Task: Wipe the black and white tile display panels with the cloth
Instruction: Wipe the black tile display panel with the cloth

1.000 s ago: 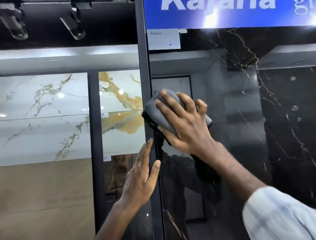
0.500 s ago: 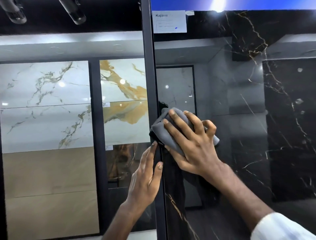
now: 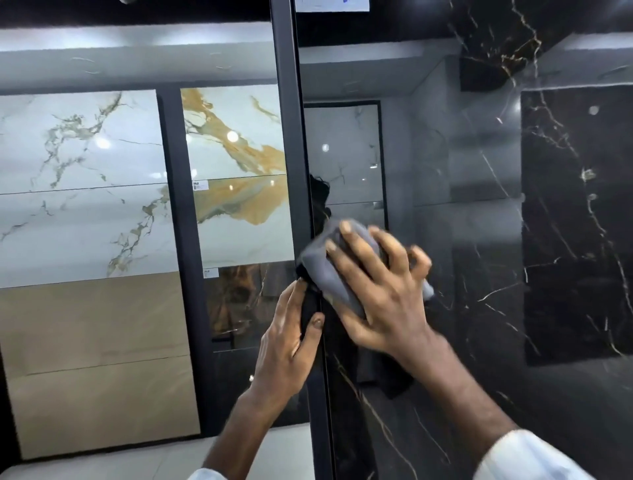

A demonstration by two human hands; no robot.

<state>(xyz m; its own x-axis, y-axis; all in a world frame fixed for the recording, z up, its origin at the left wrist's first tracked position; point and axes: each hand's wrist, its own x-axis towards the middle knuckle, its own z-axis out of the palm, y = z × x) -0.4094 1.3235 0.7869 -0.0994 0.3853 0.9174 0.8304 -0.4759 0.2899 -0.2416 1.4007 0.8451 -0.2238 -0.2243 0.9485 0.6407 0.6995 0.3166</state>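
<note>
A glossy black marble tile panel [image 3: 479, 240] with gold and white veins fills the right of the view. My right hand [image 3: 380, 291] presses a folded grey cloth [image 3: 322, 270] flat against the panel near its left edge, fingers spread over the cloth. My left hand [image 3: 287, 335] grips the panel's dark metal frame edge [image 3: 291, 137] just below the cloth, thumb on the front and fingers wrapped behind. White marble tile panels [image 3: 82, 188] stand further back on the left.
Behind the frame stand a white panel with orange veining [image 3: 239, 178], beige tiles [image 3: 96, 342] and a brown dark tile [image 3: 239, 298]. A white label [image 3: 332, 4] is stuck at the black panel's top. Pale floor [image 3: 137, 459] shows at the bottom.
My right hand has slid the cloth down the black panel's left edge until it nearly meets my left hand. The view has tilted downward; the blue sign has left the frame.
</note>
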